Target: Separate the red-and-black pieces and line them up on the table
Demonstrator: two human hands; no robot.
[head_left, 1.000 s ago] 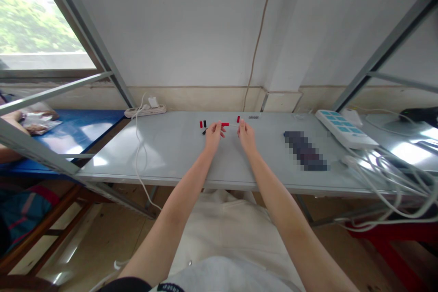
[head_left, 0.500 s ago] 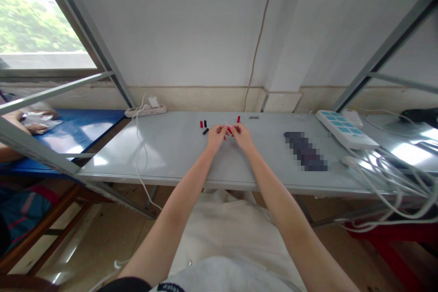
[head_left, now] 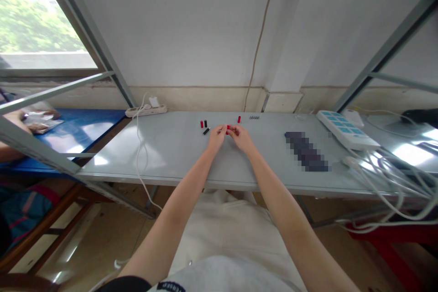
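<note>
My left hand and my right hand meet over the grey table, fingers pinched together. Between their fingertips is a small red cylinder, mostly covered by the fingers; its exact kind cannot be made out. Left of my left hand, another red cylinder stands beside a black cylinder. Just in front of these lies a second black cylinder, slanted. Beyond my right hand is a further red cylinder. To its right is a row of several tiny dark pieces.
A white power strip lies at the back left, its cable hanging over the front edge. A dark pixelated object rests on the right, near a large white-and-blue power strip and tangled white cables. At far left, a person's arm is visible.
My fingertips have closed in around the red cylinder, and its angle between them has changed. The other pieces on the table stay where they were.
</note>
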